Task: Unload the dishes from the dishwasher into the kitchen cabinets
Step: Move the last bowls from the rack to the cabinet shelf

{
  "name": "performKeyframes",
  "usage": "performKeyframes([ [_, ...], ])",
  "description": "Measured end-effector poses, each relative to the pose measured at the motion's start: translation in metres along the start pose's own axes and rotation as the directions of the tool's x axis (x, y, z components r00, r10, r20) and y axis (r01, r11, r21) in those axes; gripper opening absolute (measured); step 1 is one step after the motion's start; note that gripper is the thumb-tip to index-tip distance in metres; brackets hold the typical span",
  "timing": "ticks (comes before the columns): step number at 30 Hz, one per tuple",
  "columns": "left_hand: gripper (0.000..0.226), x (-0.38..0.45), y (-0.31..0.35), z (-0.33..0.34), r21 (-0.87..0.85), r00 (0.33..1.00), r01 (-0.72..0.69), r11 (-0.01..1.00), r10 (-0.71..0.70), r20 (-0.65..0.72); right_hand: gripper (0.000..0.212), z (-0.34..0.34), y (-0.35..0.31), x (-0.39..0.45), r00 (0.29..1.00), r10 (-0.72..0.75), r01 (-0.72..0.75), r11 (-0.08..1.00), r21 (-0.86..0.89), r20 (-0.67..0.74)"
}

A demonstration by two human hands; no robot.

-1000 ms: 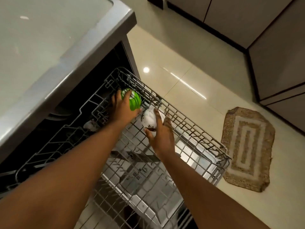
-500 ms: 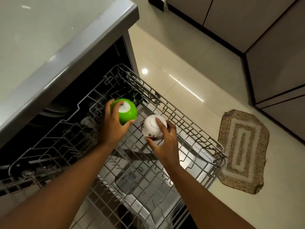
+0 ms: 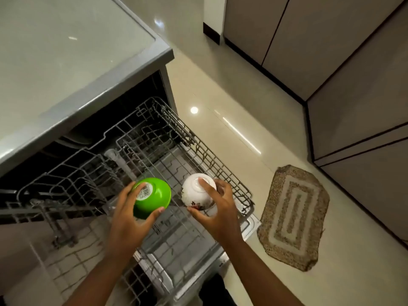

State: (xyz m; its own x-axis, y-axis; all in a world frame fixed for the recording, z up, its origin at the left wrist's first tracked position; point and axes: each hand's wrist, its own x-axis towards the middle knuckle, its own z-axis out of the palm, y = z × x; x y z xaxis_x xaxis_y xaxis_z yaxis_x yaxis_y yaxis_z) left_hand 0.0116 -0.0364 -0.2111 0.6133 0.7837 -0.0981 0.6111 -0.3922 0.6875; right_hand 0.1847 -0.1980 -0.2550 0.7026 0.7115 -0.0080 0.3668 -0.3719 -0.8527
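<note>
A small green plastic bowl [image 3: 152, 197] with a barcode sticker on its base and a white ceramic bowl [image 3: 197, 194] with a floral pattern near its rim are held upside down, bases up and tilted toward the camera, above the pulled-out grey wire dishwasher rack [image 3: 176, 151]. The left hand [image 3: 130, 215] has its fingers [image 3: 136, 191] clamped around the green bowl; the right hand [image 3: 217, 214] grips the white one, fingers curled over its base. The two bowls sit just beside each other. The grey bench [image 3: 66, 62] overhangs the dishwasher, and a woven brown mat [image 3: 293, 217] lies on the glossy tiled floor [image 3: 220, 85] near grey cabinets [image 3: 353, 62].
</note>
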Motion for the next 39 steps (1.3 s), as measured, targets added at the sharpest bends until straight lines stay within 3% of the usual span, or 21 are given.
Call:
performKeyframes([
  [8,0.085,-0.067,0.01,-0.033,-0.054,0.999,0.008,0.999,-0.009,-0.032,0.076,-0.013,-0.033,-0.024,0.999,-0.045,0.045,0.999,0.017,0.006],
  [18,0.078,-0.179,-0.042,-0.177,0.017,0.954,-0.006,1.0,0.011,-0.3,0.073,0.034,-0.17,-0.127,0.962,-0.269,0.268,0.963,0.03,0.039],
  [23,0.078,-0.295,-0.092,-0.257,-0.003,0.878,0.073,0.997,-0.066,-0.474,0.079,0.068,-0.226,-0.216,0.928,-0.343,0.344,0.939,0.023,0.146],
  [25,0.078,-0.367,-0.112,-0.313,-0.016,0.817,0.14,0.99,-0.125,-0.562,0.077,0.081,-0.273,-0.26,0.888,-0.414,0.417,0.908,0.03,0.201],
  [28,0.083,-0.413,-0.129,-0.349,-0.062,0.787,0.163,0.985,-0.168,-0.593,0.075,0.079,-0.296,-0.284,0.881,-0.418,0.412,0.908,0.076,0.222],
  [31,0.083,-0.478,-0.136,-0.412,-0.084,0.693,0.117,0.99,-0.142,-0.707,0.075,0.097,-0.358,-0.307,0.841,-0.494,0.485,0.869,0.093,0.222],
  [39,0.082,-0.528,-0.114,-0.517,-0.045,0.543,0.082,0.996,-0.082,-0.836,0.074,0.135,-0.495,-0.321,0.73,-0.634,0.601,0.773,0.204,0.255],
])
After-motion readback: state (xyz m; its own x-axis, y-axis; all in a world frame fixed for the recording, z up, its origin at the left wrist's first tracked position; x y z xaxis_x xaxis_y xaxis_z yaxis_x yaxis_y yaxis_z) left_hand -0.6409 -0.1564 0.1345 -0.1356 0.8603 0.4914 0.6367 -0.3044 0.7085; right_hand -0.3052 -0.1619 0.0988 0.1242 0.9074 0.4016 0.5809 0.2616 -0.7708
